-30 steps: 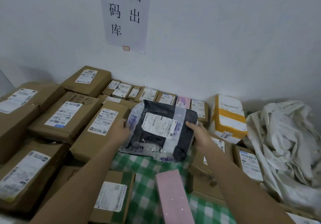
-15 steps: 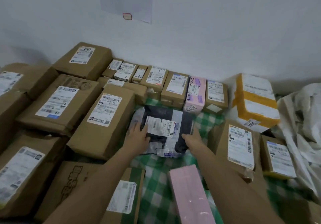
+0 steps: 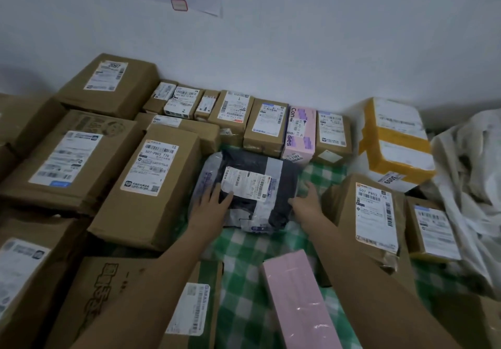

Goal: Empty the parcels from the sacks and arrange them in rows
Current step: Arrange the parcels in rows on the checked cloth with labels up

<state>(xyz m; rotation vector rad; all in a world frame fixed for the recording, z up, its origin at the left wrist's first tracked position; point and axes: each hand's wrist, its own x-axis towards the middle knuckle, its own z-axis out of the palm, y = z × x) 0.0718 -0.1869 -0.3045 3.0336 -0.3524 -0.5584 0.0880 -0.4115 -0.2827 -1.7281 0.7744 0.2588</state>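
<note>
A dark soft parcel point(image 3: 273, 183) in clear plastic with a white label lies flat on the green checked cloth point(image 3: 244, 267). It sits just in front of a row of small boxes point(image 3: 267, 126) along the wall. My left hand point(image 3: 210, 205) rests on the parcel's left part with its fingers spread straight. My right hand point(image 3: 306, 202) touches the parcel's right edge, thumb on top and fingers along the side. A crumpled white sack point(image 3: 471, 186) lies at the far right.
Large cardboard boxes point(image 3: 151, 186) crowd the left side, close against the parcel. A labelled box point(image 3: 371, 213) stands right of my right hand, with a yellow-taped parcel point(image 3: 393, 137) behind it. A pink box point(image 3: 295, 302) lies on the cloth near me.
Both hands lowered the dark parcel from mid-air onto the cloth in front of the small boxes. The left hand's grip loosened to flat fingers on top.
</note>
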